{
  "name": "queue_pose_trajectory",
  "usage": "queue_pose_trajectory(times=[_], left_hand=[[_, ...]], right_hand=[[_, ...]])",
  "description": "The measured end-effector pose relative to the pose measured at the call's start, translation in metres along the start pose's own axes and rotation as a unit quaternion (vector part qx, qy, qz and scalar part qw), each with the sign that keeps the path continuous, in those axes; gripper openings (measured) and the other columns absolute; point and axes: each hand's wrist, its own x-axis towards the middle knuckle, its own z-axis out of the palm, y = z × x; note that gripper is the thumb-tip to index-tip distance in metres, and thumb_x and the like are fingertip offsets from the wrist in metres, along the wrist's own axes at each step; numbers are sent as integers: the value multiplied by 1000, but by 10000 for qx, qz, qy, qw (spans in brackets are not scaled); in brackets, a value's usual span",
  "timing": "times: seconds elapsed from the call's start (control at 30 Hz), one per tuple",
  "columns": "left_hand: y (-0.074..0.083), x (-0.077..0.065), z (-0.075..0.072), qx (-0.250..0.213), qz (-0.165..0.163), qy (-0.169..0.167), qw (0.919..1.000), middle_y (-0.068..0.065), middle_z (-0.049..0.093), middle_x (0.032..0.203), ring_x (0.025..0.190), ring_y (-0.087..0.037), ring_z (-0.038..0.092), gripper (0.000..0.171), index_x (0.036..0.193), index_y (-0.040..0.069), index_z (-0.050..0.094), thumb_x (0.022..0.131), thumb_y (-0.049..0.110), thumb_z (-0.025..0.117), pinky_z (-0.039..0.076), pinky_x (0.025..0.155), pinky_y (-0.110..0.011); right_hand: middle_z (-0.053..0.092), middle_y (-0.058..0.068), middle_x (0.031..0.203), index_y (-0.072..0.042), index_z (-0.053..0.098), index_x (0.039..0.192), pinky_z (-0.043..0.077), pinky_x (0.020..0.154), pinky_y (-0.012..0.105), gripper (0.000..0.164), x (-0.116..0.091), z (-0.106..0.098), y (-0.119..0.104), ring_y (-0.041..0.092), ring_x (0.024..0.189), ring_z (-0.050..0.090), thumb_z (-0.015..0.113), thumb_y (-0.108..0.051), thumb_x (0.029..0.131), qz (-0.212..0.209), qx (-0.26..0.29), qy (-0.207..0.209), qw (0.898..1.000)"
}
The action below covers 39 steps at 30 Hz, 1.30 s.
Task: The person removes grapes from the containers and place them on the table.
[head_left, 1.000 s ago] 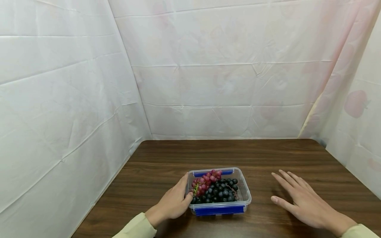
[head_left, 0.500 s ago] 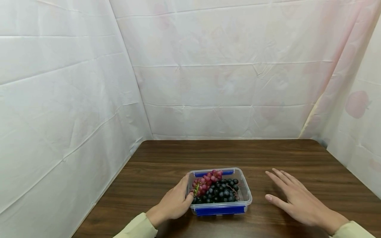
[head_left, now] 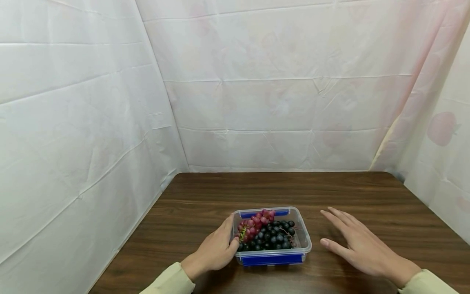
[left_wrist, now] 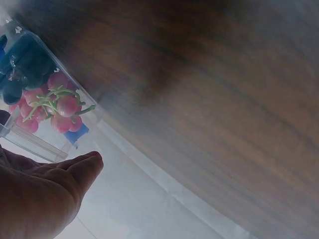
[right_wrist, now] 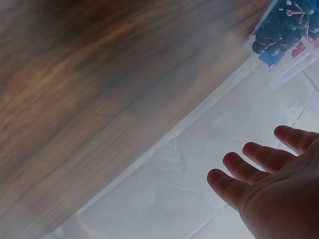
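Observation:
A clear plastic food container [head_left: 302, 241] with blue side clips sits on the table, no lid on it. Inside it lie a bunch of red grapes [head_left: 258, 219] at the back left and a bunch of black grapes [head_left: 273, 236] across the front and right. My left hand [head_left: 216, 247] rests against the container's left side, its fingers fairly straight along the wall and the thumb at the rim. To the right of the container, apart from it, my right hand [head_left: 361, 247] is spread over the table with nothing in it; the right wrist view shows its extended fingers [right_wrist: 244, 167].
The dark wood-grain table [head_left: 279, 188] has rounded far corners. White sheeting encloses it, with a left wall [head_left: 84, 134], a back wall [head_left: 279, 106] and a right wall bearing a faded pink fruit print [head_left: 442, 128].
My right hand has moved left, closer to the container, with its fingers still extended. The left hand, container and grapes have stayed almost in place.

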Motion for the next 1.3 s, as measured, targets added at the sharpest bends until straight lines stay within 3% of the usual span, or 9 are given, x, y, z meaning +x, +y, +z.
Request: queue_pose_trajectory(times=[0.57, 1.3], left_hand=[[0, 1, 1, 112, 3, 36, 9999, -17, 22, 167, 150, -31, 31, 72, 163, 1, 16, 105, 32, 43, 34, 118, -53], [1, 0, 0, 131, -1, 49, 9999, -18, 23, 167, 150, -31, 32, 71, 163, 1, 17, 104, 31, 43, 34, 118, -52]], right_hand=[[39, 8, 161, -31, 39, 158, 45, 97, 68, 69, 12, 6, -14, 40, 142, 42, 63, -53, 98, -153, -8, 73, 9999], [46, 9, 156, -23, 44, 156, 46, 99, 66, 71, 26, 12, -29, 37, 139, 47, 63, -58, 96, -198, 89, -65, 9997]])
